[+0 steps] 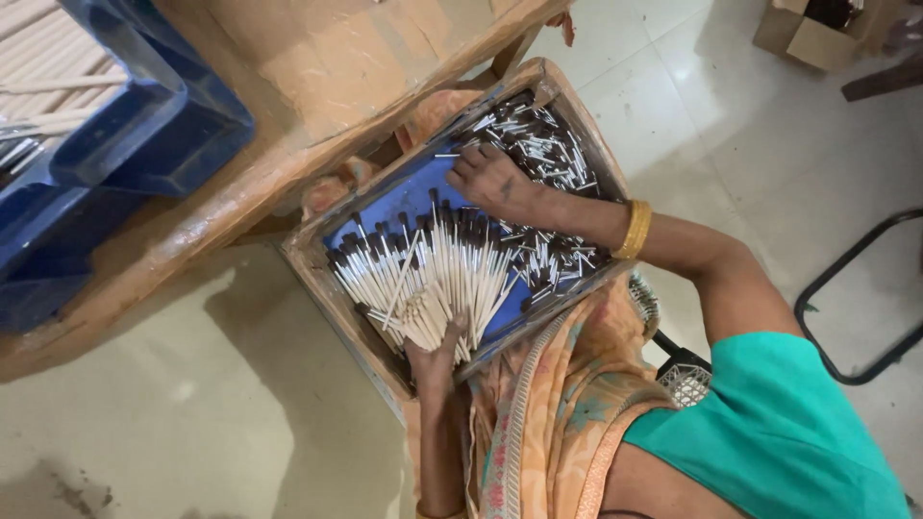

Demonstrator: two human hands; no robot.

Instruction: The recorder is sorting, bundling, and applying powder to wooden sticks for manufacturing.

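Observation:
A wooden tray [317, 258] with a blue lining rests on my lap. It holds white sticks with dark tips [538, 144]. My left hand [435, 348] comes up from the bottom and grips the base of a fanned bundle of these sticks [433, 269], tips pointing away from me. My right hand [492, 180], with a gold bangle [635, 229] on its wrist, lies on the loose pile of sticks at the tray's far end. Its fingers curl down into the pile, so what they hold is hidden.
A low wooden table [317, 77] stands just beyond the tray. Blue plastic crates [144, 125] with long white sticks sit on its left. A cardboard box [808, 34] lies on the tiled floor at top right, a black metal frame [846, 317] at right, and a black mesh basket [685, 377] by my side.

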